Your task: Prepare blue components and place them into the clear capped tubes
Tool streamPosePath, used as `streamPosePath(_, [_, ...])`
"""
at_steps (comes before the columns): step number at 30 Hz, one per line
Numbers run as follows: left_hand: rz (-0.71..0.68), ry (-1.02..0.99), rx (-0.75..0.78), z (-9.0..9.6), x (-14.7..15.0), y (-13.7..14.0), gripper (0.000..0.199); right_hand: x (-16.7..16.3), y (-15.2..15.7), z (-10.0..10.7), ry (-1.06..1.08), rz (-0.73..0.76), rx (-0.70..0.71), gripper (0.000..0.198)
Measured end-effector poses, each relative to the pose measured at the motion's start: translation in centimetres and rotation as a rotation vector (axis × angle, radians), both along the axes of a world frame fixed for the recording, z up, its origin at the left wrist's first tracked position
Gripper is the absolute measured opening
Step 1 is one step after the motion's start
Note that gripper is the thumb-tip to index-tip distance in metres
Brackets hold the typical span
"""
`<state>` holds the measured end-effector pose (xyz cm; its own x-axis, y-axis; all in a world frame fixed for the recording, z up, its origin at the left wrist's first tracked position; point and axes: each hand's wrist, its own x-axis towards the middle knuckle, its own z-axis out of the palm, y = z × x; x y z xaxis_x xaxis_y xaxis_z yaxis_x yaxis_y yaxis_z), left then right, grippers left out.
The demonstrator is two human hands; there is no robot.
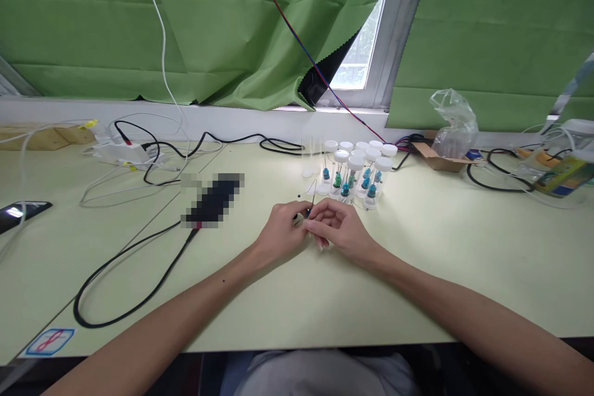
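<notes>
Between my hands is a small dark part with thin wires, its body mostly hidden by fingers. My left hand pinches it from the left, thumb and forefinger closed. My right hand is curled against it from the right, fingertips meeting those of the left. Just beyond my right hand stand several clear vials with white caps, upright in a cluster. Inside them are small blue and green parts with wires. Left of the cluster are clear tubes without visible caps.
A blurred-out black object with a looping black cable lies to the left. Behind it are a white power adapter and tangled cables. A cardboard box holding a plastic bag stands back right, near a labelled container.
</notes>
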<state>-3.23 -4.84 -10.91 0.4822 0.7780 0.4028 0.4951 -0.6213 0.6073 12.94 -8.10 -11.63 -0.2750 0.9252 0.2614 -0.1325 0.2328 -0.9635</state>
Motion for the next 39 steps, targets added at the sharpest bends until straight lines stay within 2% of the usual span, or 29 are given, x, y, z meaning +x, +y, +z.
streamPosePath(13, [0.002,0.018,0.02,0.01,0.11,-0.14,0.017,0.08,-0.09,0.11,-0.038,0.025,0.01,0.025])
streamPosePath(39, [-0.063,0.018,0.069,-0.41,-0.03,0.21,0.02,0.01,-0.19,-0.29,-0.076,0.049,0.158,0.025])
